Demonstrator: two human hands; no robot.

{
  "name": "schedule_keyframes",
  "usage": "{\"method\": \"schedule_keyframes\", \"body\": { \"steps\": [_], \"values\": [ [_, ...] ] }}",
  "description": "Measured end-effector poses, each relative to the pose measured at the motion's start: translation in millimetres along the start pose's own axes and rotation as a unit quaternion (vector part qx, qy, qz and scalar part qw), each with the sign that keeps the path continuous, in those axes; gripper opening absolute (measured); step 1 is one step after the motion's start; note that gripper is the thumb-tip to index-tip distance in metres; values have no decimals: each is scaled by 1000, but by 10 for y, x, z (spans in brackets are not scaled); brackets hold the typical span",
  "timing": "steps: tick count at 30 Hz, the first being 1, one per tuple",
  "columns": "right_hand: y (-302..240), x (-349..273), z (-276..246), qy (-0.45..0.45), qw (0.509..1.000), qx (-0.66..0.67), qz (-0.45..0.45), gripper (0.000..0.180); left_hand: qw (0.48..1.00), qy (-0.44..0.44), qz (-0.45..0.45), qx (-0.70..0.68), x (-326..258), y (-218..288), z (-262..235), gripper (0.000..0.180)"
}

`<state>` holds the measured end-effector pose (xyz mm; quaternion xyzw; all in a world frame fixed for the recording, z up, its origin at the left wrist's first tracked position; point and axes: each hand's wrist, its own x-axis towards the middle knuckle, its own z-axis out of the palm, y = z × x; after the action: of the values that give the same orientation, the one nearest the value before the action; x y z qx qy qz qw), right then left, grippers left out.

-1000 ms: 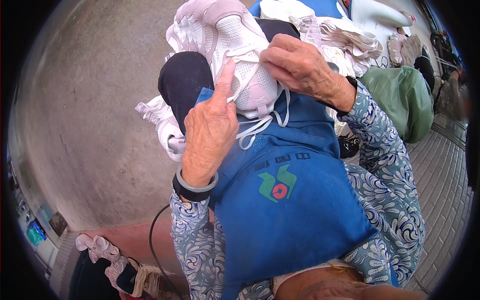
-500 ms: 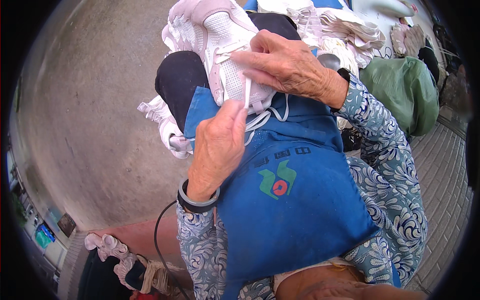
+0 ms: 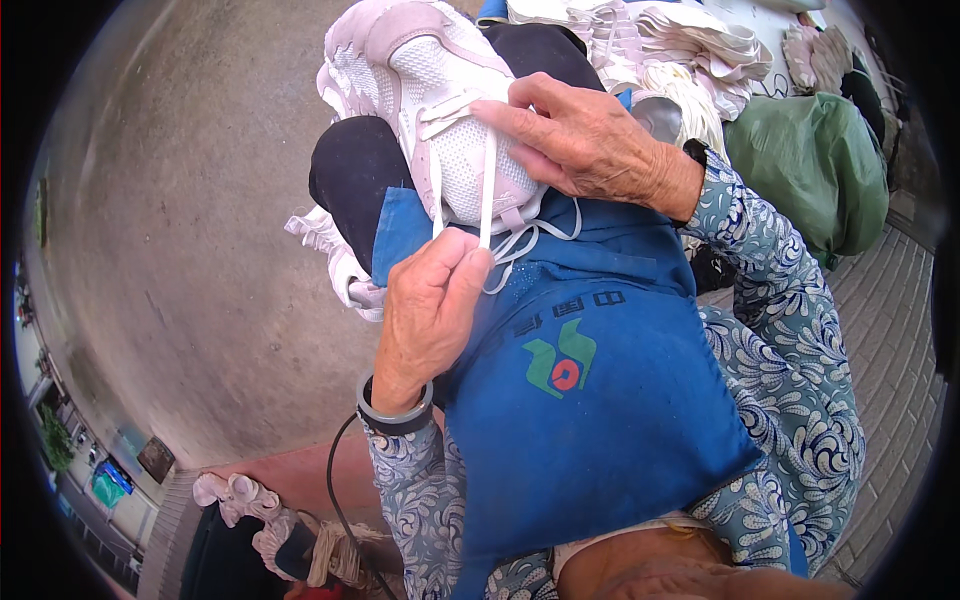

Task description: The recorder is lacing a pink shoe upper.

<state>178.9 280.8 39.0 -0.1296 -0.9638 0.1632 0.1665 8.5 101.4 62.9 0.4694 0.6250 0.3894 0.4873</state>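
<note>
A pale pink and white mesh sneaker upper (image 3: 460, 175) lies across my lap, over black trousers and a blue apron (image 3: 600, 420). A flat white shoelace (image 3: 489, 190) runs through its upper eyelets. My left hand (image 3: 430, 300) pinches the lace between thumb and fingers, just below the upper, with two strands stretched up from it. The rest of the lace trails in loops on the apron. My right hand (image 3: 590, 145) rests over the upper's right side. Its index fingertip touches the lacing near the eyelets, with the thumb apart from it.
Stacks of pink and white uppers (image 3: 700, 50) lie at the far right, beside a green bag (image 3: 810, 175). More uppers (image 3: 330, 250) hang left of my knee. At the lower left, further pieces (image 3: 240, 500) lie near a black cable (image 3: 335, 480).
My left hand has drawn slightly down toward me, and two taut lace strands now show. My right hand has shifted slightly, its index finger on the lacing.
</note>
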Motion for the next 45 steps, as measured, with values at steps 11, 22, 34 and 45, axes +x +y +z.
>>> {"method": "schedule_keyframes", "body": {
  "steps": [11,22,34,45],
  "values": [
    [-155,-154,-221,16,989,133,60,34,985,-144,95,-3,-23,301,98,23],
    [-398,-146,-213,-55,848,434,299,45,970,-220,91,58,77,241,368,14],
    [-456,-9,-238,-167,779,554,240,25,961,-154,-5,-229,50,-7,104,31],
    [-631,81,-209,-179,870,451,89,19,771,-109,-135,-612,455,-259,230,36]
  ]
}}
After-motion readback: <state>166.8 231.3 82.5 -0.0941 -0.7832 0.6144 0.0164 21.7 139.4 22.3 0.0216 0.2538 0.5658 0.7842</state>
